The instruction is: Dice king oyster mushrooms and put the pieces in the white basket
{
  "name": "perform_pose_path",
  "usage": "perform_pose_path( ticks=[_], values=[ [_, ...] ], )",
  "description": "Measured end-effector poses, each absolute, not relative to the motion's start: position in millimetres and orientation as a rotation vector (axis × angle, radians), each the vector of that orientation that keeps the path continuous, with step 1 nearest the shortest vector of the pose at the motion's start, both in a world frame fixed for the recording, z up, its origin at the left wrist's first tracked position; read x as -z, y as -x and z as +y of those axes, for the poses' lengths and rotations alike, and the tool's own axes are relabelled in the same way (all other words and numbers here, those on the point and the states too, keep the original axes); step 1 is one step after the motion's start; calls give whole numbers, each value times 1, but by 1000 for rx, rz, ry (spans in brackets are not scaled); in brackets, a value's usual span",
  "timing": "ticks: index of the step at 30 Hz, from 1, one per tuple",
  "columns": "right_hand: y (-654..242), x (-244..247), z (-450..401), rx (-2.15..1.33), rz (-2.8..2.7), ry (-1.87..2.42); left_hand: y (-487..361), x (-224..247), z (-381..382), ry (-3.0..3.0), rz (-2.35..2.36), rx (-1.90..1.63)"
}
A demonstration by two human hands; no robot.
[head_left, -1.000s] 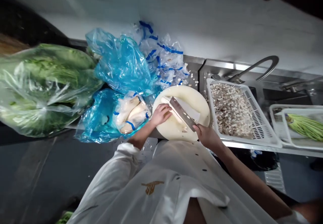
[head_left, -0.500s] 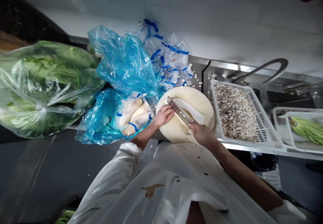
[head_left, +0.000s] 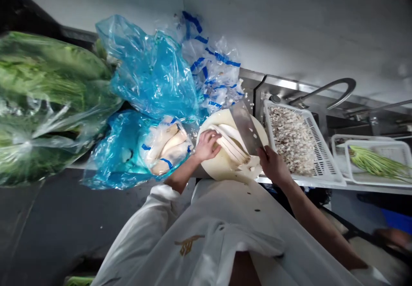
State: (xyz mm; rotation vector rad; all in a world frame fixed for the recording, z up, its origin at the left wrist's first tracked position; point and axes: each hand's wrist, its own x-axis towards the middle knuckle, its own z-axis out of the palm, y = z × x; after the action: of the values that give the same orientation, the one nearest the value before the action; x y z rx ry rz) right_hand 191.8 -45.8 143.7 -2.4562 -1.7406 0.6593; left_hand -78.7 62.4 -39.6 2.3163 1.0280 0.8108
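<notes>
A round pale cutting board (head_left: pixel 212 170) lies before me. On it are long white strips of what looks like king oyster mushroom (head_left: pixel 232 147), with small cut pieces (head_left: pixel 252 165) at their near end. My left hand (head_left: pixel 207 145) curls its fingers over the far left end of the strips, holding them down. In my right hand (head_left: pixel 273 163) is the handle of a cleaver (head_left: pixel 246 125). Its broad blade is tilted over the right side of the board, with small white bits stuck to it. A second pale mushroom piece lies behind the strips, partly covered by the blade.
To the right, a white basket (head_left: pixel 322 157) holds chopped mushroom (head_left: pixel 289 135). Beyond it are a faucet (head_left: pixel 347 84) and baskets with green stalks (head_left: pixel 370 161). On the left lie a clear bag of whole mushrooms (head_left: pixel 167 146), blue plastic bags (head_left: pixel 157 75) and bagged leafy greens (head_left: pixel 41 92).
The cleaver has moved right off the strips, its broad side now showing. The mushroom strips have fanned out, and cut pieces show at their near end. My left hand stays at their left end.
</notes>
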Motion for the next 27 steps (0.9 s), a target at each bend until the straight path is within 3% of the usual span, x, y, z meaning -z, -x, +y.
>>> perform_pose_path(
  ticks=[5,15,27],
  values=[
    [-241,-118,-67,-523,-1655,2638,63,21,70,-2573,839,-527],
    [-283,-56,-124,-795,-1643,2546,57,-40,91,-2644,651,158],
    [-301,-63,-116,-938,-1893,2330,6,-32,84,-2654,759,242]
  ],
)
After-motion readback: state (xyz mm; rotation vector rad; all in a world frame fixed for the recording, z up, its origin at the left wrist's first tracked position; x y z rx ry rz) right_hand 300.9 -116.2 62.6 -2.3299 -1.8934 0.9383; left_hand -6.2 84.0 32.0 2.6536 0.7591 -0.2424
